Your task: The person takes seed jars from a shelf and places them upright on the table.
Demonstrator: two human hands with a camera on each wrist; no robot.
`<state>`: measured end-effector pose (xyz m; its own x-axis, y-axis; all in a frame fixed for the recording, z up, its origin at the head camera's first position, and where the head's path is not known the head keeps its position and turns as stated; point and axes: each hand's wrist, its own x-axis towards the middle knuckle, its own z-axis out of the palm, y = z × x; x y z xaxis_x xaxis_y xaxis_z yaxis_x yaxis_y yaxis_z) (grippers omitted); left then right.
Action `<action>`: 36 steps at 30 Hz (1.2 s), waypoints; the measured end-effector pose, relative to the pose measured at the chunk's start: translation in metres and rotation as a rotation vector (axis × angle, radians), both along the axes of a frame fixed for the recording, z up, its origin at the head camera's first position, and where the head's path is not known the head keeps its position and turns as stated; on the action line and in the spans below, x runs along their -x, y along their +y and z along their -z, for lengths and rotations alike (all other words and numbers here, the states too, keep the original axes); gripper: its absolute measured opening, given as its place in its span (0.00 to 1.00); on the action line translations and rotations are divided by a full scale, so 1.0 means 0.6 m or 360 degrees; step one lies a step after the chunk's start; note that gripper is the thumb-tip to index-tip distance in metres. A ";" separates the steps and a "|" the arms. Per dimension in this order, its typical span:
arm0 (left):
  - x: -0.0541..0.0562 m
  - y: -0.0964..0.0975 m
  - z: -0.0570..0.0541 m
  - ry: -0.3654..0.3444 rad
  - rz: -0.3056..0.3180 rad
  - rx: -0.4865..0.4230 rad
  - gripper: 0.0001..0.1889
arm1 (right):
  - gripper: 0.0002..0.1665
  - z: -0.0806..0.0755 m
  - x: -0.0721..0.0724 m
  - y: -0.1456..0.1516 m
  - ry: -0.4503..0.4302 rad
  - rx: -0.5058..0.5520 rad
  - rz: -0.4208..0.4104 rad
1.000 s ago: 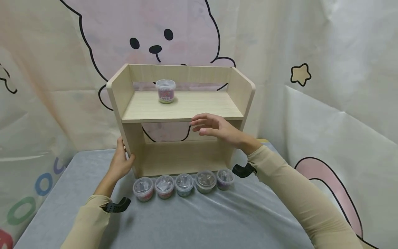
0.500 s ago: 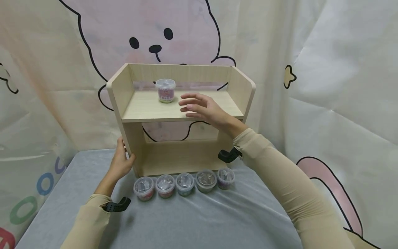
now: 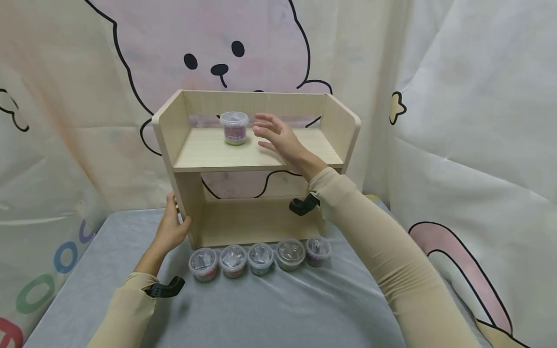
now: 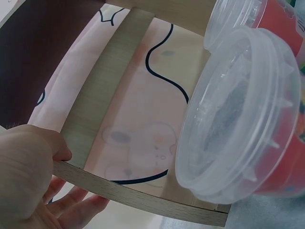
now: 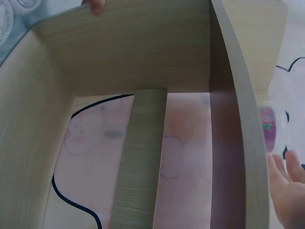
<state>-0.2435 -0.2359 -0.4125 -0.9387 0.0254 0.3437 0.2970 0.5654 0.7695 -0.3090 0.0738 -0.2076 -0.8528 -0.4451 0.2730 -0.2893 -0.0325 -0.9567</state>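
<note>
A small clear-lidded plastic tub (image 3: 235, 129) with pink and yellow-green contents stands upright on the upper board of a pale wooden shelf (image 3: 204, 157). Just to its right my right hand (image 3: 283, 142) hovers over that board, fingers apart and slightly bent, holding nothing. The right wrist view shows the hand's fingers (image 5: 282, 167) close to the tub; whether they touch it is hard to tell. At the lower left, my left hand (image 3: 171, 229) grips the edge of the shelf's side panel (image 4: 124, 195), thumb inside and fingers outside.
Several similar lidded tubs (image 3: 261, 260) stand in a row on the grey-blue cloth (image 3: 261, 314) before the shelf. Two loom near the left wrist camera, the closer tub (image 4: 233, 114) showing red contents. A printed curtain (image 3: 348, 58) hangs behind.
My right hand has risen from the front of the upper board and moved left and deeper, towards the tub. The left hand keeps its grip; the tubs have stayed put.
</note>
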 end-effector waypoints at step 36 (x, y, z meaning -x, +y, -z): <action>0.002 0.002 0.006 -0.0031 -0.0065 0.0109 0.39 | 0.53 0.006 0.068 -0.077 -0.0116 -0.0369 0.0380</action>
<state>-0.2450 -0.2350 -0.4159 -0.9460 0.0096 0.3240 0.2578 0.6281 0.7342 -0.3501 0.0278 -0.2115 -0.9540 -0.2738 0.1221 -0.1929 0.2487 -0.9492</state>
